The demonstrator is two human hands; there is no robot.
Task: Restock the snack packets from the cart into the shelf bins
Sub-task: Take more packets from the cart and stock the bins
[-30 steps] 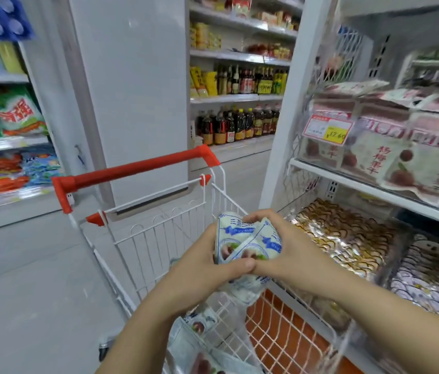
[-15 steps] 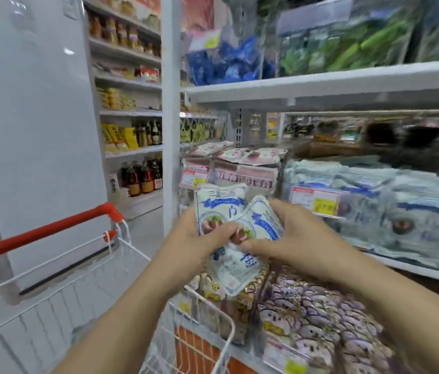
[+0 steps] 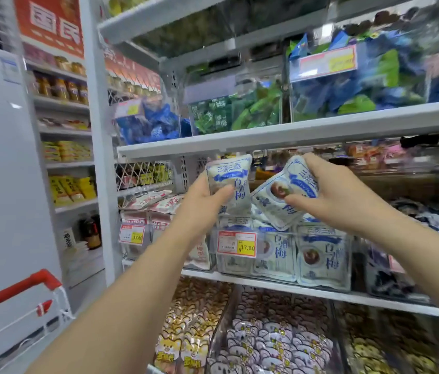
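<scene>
Upright white-and-blue plastic snack packet [image 3: 233,168] pinched by left hand [image 3: 199,201], thumb curled across it; tilted twin packet [image 3: 272,209] gripped by right hand [image 3: 334,193]. Clear plastic bin [image 3: 348,255] of matching packets sits just below the fingers. Judgement: drop each upright, label forward, behind front row.

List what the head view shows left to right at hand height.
yellow packets on the far shelf → left hand → upright white-and-blue packet it grips → tilted white-and-blue packet → right hand gripping it
</scene>
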